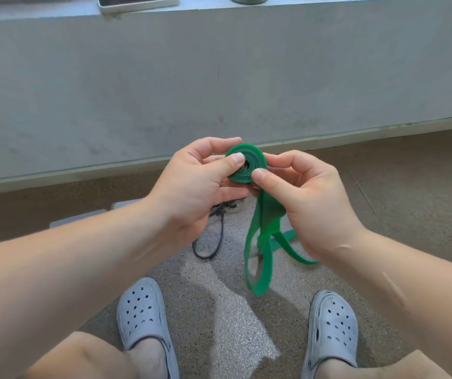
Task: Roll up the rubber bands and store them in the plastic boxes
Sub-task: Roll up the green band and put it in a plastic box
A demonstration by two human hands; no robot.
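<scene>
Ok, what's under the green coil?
The band's loose tail hangs from the coil toward the floor. A black loop lies on the floor below, its top covered by the left hand. Fingers hide the coil's underside.

Your band (259, 160) is solid green. Your clogs (141, 310) are pale grey, dotted with holes. Cord (221, 228) black. Floor (219, 310) speckled brown-grey. Wall (219, 77) plain grey.

Left hand (192, 181): bare, short nails.
Right hand (309, 198): bare, short nails.
Forearms (82, 269): unsleeved.
Left clog (142, 315): pale grey, rounded toe, round holes, 7 o'clock.
Right clog (334, 326): pale grey, rounded toe, round holes, 5 o'clock.
</scene>
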